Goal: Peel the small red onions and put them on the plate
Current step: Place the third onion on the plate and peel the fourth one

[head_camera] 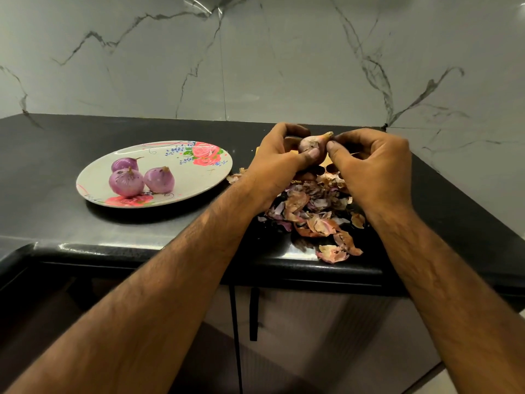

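Above peels (pixel 314 213), onion (pixel 313 143) half-hidden, left hand (pixel 277 162), right hand (pixel 375 167)

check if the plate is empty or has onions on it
Not empty: three peeled onions sit clustered on the left half of the plate; its right half is bare.

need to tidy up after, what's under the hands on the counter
A pile of onion skins lies on the black counter beneath them. The left hand and right hand, holding an onion, cover the pile's far part; anything lying there cannot be seen.
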